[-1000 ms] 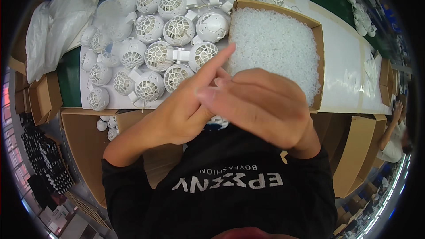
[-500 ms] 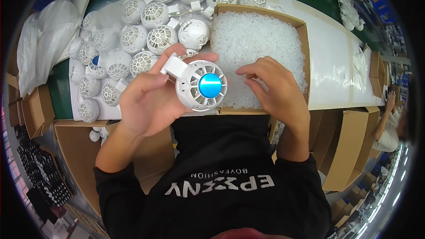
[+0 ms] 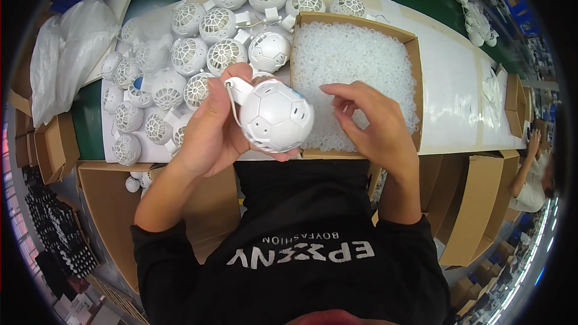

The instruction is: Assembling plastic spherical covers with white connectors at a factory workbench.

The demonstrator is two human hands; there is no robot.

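We hold a white ball-shaped fan [image 3: 276, 115] clamped in our left hand [image 3: 211, 126], above the tabletop [image 3: 445, 66] edge. Our right hand [image 3: 370, 123] hovers beside it, fingers loosely apart, empty, over the box of small clear rings [image 3: 355, 66]. We judge this an inspection step; picking a ring likely follows.

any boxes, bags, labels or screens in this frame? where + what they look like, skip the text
Open cardboard box: on the table ahead of the right hand, brown, rectangular, full of small clear rings.
Plastic bags: far left of the table, clear-white, crumpled.
Small cardboard box: left edge, brown, below the bags.
Cardboard cartons: lower right, beside the table, brown, open.
Printed lettering: white, on the person's black shirt.
No screens or signs seen.
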